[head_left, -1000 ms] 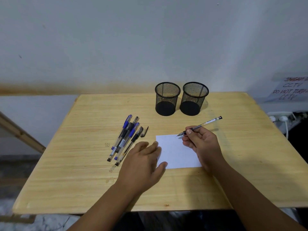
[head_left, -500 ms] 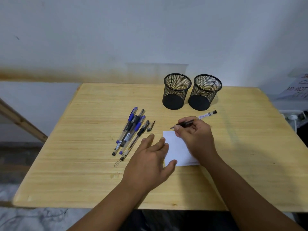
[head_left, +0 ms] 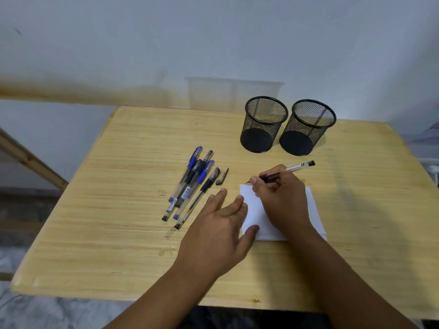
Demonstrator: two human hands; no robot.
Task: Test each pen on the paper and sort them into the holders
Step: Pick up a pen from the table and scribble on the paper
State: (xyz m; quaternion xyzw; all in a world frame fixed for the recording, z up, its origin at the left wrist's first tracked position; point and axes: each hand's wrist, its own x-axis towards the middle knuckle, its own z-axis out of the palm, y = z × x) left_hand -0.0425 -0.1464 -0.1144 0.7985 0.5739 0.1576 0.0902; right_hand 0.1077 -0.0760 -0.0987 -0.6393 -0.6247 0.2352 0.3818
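Since a moment ago the right hand (head_left: 281, 200) has slid leftward, bringing the pen (head_left: 288, 170) it pinches to the far left corner of the paper (head_left: 313, 210). Both rest on the tabletop (head_left: 118, 233) toward its near edge. Two mesh holders (head_left: 263, 125) stand side by side near the far edge. The left hand (head_left: 219, 231) lies flat, fingers straight, thumb on the paper's left edge. Capped pens (head_left: 190, 184) cluster mid-table, a loose cap (head_left: 222, 177) just beside them.
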